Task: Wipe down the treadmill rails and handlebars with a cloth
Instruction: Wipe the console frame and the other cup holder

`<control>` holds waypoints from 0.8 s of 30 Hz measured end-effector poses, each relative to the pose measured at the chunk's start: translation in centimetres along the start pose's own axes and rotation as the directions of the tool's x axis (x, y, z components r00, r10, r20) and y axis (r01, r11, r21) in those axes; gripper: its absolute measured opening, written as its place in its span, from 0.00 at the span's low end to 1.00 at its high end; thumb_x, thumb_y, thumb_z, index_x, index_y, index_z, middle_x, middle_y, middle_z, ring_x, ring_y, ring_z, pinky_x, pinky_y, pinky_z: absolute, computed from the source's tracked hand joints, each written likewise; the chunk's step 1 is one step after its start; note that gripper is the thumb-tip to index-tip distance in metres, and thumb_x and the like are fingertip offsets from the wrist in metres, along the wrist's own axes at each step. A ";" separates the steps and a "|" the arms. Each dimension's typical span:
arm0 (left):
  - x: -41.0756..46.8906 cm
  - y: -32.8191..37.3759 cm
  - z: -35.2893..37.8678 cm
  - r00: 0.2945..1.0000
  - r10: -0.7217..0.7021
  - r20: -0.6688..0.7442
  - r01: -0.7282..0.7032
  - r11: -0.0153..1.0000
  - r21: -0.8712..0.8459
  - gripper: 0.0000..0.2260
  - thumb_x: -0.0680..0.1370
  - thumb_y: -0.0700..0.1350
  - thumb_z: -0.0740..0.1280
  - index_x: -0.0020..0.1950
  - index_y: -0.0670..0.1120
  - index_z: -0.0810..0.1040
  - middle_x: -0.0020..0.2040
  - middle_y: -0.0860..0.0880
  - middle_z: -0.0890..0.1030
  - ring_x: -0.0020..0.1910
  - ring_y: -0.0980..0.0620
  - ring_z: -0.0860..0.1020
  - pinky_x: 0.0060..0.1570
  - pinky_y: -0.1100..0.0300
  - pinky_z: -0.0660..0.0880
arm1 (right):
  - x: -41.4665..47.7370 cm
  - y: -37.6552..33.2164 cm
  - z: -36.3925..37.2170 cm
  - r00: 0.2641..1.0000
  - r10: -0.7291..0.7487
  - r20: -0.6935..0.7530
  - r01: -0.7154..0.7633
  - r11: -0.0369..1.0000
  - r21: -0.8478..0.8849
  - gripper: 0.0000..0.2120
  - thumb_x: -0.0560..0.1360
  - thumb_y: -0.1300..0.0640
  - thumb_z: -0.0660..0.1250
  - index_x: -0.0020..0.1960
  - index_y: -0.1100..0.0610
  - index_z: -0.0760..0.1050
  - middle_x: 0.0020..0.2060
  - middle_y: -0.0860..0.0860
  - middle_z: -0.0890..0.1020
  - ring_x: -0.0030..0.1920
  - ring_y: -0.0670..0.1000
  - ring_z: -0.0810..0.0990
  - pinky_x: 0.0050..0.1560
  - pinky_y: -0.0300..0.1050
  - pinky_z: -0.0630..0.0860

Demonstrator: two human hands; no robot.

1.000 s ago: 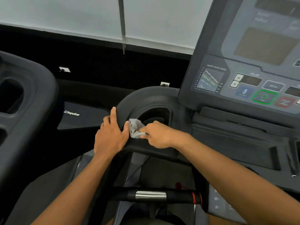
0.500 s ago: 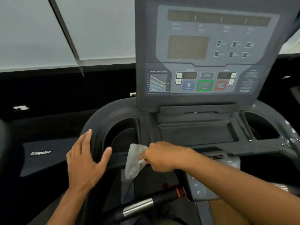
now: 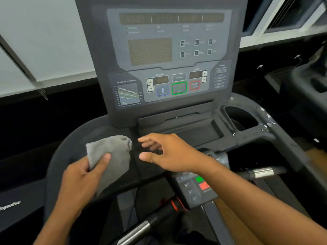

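Note:
A grey cloth [image 3: 113,154] hangs bunched over the left cup-holder area of the black treadmill console tray [image 3: 58,156]. My left hand [image 3: 83,179] grips the cloth's lower edge, thumb on top of it. My right hand [image 3: 168,152] hovers just right of the cloth, fingers apart and holding nothing, above the tray's middle. A black handlebar with a silver sensor band [image 3: 138,228] runs below at the bottom, and a second silver-banded handlebar [image 3: 263,172] shows at the right.
The upright display panel [image 3: 168,53] with a green-ringed button stands behind the tray. A small keypad [image 3: 194,188] with green and red keys sits under my right wrist. The right cup holder [image 3: 240,119] has white specks on its rim. Another treadmill [image 3: 309,85] stands at the right.
The cloth has passed from my right hand to my left. My right hand has let go and opened. The view has swung right, centring the console.

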State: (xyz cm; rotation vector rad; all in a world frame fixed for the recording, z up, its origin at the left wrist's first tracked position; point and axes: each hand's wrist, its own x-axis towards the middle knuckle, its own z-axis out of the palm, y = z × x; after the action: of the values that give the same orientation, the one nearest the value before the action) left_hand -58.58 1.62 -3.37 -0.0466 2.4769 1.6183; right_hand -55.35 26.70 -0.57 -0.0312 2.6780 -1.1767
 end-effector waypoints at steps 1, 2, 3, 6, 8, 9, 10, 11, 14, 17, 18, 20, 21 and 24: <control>0.2 0.1 0.2 0.999 0.008 -0.045 -0.006 0.999 0.044 0.08 0.80 0.54 0.71 0.43 0.53 0.85 0.37 0.56 0.86 0.43 0.51 0.83 0.42 0.56 0.76 | -0.7 1.0 -0.5 0.999 0.028 -0.018 -0.029 0.999 -0.040 0.24 0.76 0.39 0.70 0.69 0.45 0.75 0.62 0.43 0.82 0.60 0.42 0.80 0.63 0.44 0.76; 0.1 0.3 0.6 0.998 0.022 -0.062 -0.016 0.995 0.096 0.09 0.81 0.55 0.70 0.44 0.53 0.85 0.36 0.55 0.85 0.44 0.49 0.83 0.42 0.56 0.75 | -1.4 2.1 -0.8 0.999 0.044 -0.028 -0.047 0.993 -0.106 0.24 0.77 0.38 0.68 0.69 0.46 0.75 0.63 0.43 0.82 0.63 0.43 0.79 0.65 0.46 0.75; 0.0 0.3 1.3 0.998 0.038 -0.050 -0.031 0.990 0.140 0.08 0.81 0.55 0.68 0.49 0.56 0.86 0.39 0.57 0.85 0.48 0.48 0.83 0.44 0.54 0.75 | -2.1 2.9 -1.1 0.997 0.067 -0.028 -0.071 0.981 -0.179 0.24 0.77 0.37 0.67 0.70 0.46 0.75 0.64 0.44 0.81 0.65 0.44 0.77 0.67 0.47 0.73; -1.5 0.0 5.6 0.977 0.010 0.211 -0.061 0.970 0.237 0.18 0.85 0.54 0.63 0.71 0.73 0.65 0.74 0.62 0.67 0.77 0.60 0.60 0.76 0.55 0.62 | -4.6 5.4 -1.8 0.988 0.123 -0.092 -0.142 0.959 -0.246 0.23 0.78 0.37 0.65 0.68 0.46 0.76 0.63 0.44 0.81 0.66 0.46 0.76 0.68 0.46 0.70; -2.4 -1.9 9.6 0.909 0.025 0.416 -0.200 0.903 0.382 0.21 0.85 0.63 0.51 0.77 0.68 0.49 0.80 0.64 0.46 0.80 0.60 0.37 0.82 0.57 0.39 | -6.1 7.0 -2.4 0.977 0.137 -0.163 -0.173 0.957 -0.231 0.21 0.78 0.38 0.66 0.65 0.47 0.79 0.58 0.44 0.84 0.62 0.45 0.78 0.67 0.46 0.71; -2.5 -3.2 11.3 0.884 0.059 0.464 -0.288 0.851 0.439 0.27 0.82 0.70 0.42 0.79 0.63 0.44 0.81 0.63 0.40 0.80 0.57 0.30 0.80 0.56 0.31 | -6.9 7.9 -2.9 0.970 0.150 -0.193 -0.193 0.955 -0.227 0.21 0.77 0.37 0.65 0.64 0.47 0.80 0.57 0.43 0.84 0.60 0.45 0.79 0.67 0.46 0.71; -2.5 -4.0 12.7 0.869 0.080 0.489 -0.352 0.793 0.497 0.35 0.77 0.73 0.33 0.81 0.60 0.41 0.81 0.61 0.36 0.79 0.53 0.26 0.77 0.57 0.26 | -7.8 8.9 -3.4 0.961 0.159 -0.226 -0.210 0.953 -0.220 0.21 0.77 0.36 0.65 0.63 0.47 0.81 0.56 0.43 0.85 0.60 0.45 0.79 0.67 0.47 0.70; -2.1 -4.3 13.8 0.859 0.069 0.507 -0.377 0.756 0.535 0.41 0.72 0.75 0.24 0.81 0.58 0.40 0.81 0.61 0.35 0.78 0.52 0.23 0.75 0.58 0.23 | -8.7 9.8 -4.0 0.950 0.175 -0.258 -0.230 0.952 -0.203 0.21 0.77 0.36 0.65 0.62 0.47 0.81 0.55 0.43 0.85 0.60 0.45 0.79 0.67 0.47 0.70; -0.5 -3.4 16.1 0.835 0.039 0.549 -0.388 0.748 0.538 0.44 0.70 0.74 0.22 0.82 0.59 0.42 0.82 0.61 0.40 0.80 0.55 0.29 0.74 0.60 0.23 | -11.4 13.1 -6.0 0.914 0.218 -0.343 -0.273 0.955 -0.120 0.18 0.78 0.39 0.66 0.61 0.47 0.82 0.54 0.41 0.84 0.59 0.43 0.78 0.65 0.45 0.72; 1.0 -0.6 18.5 0.769 -0.006 0.639 -0.367 0.815 0.449 0.22 0.86 0.62 0.41 0.80 0.62 0.51 0.82 0.63 0.51 0.81 0.64 0.40 0.72 0.73 0.31 | -13.6 16.1 -7.8 0.879 0.255 -0.403 -0.310 0.948 -0.076 0.15 0.78 0.41 0.68 0.61 0.46 0.82 0.56 0.39 0.83 0.61 0.41 0.76 0.64 0.38 0.70; 1.3 0.5 19.2 0.745 -0.024 0.667 -0.361 0.826 0.432 0.19 0.88 0.57 0.46 0.80 0.63 0.55 0.80 0.65 0.53 0.79 0.66 0.42 0.69 0.78 0.32 | -14.2 17.0 -8.4 0.866 0.263 -0.425 -0.316 0.947 -0.057 0.15 0.78 0.41 0.68 0.61 0.45 0.82 0.56 0.39 0.83 0.61 0.41 0.76 0.63 0.37 0.70; 2.0 2.1 20.5 0.714 -0.049 0.698 -0.307 0.874 0.375 0.16 0.88 0.53 0.55 0.76 0.65 0.65 0.77 0.68 0.59 0.78 0.69 0.48 0.73 0.77 0.37 | -15.5 18.8 -9.6 0.845 0.289 -0.450 -0.335 0.942 -0.023 0.15 0.78 0.40 0.68 0.61 0.45 0.81 0.57 0.38 0.83 0.62 0.41 0.76 0.61 0.36 0.70; 2.4 2.9 21.2 0.714 -0.052 0.698 -0.256 0.909 0.329 0.15 0.87 0.53 0.60 0.73 0.66 0.71 0.75 0.68 0.64 0.78 0.69 0.53 0.78 0.71 0.42 | -16.2 19.6 -10.3 0.837 0.305 -0.454 -0.347 0.938 -0.010 0.15 0.78 0.40 0.67 0.62 0.44 0.81 0.57 0.38 0.82 0.62 0.41 0.75 0.59 0.35 0.68; 2.8 4.7 23.4 0.753 -0.083 0.653 -0.134 0.952 0.276 0.15 0.81 0.52 0.72 0.67 0.65 0.81 0.68 0.68 0.75 0.70 0.70 0.71 0.78 0.61 0.62 | -18.4 22.3 -12.0 0.823 0.349 -0.448 -0.385 0.923 0.013 0.16 0.79 0.38 0.64 0.63 0.42 0.79 0.58 0.36 0.80 0.64 0.39 0.73 0.57 0.35 0.66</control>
State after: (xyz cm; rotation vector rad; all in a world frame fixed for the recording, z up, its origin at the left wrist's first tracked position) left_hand -58.78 25.02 -8.71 0.5187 2.1072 0.9764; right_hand -38.31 52.53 -5.55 0.8040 2.9101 -1.0476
